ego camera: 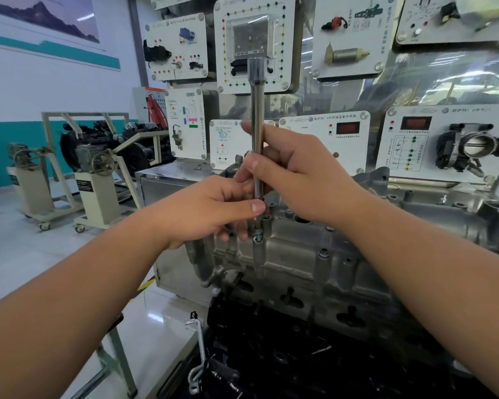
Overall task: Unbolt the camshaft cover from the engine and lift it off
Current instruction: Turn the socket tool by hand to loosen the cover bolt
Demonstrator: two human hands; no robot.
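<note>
The cover (314, 254) sits on the engine (314, 326), not lifted. Right hand (297, 174) grips the upright extension bar (257, 125); left hand (213, 211) fingers pinch its lower end over a bolt (259, 234). Unbolting looks unfinished.

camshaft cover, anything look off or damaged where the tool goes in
Nothing stands out. The extension bar stands upright over a bolt in the camshaft cover, the right hand gripping its shaft and the left hand pinching its lower end. No visible cracks or spills.
</note>
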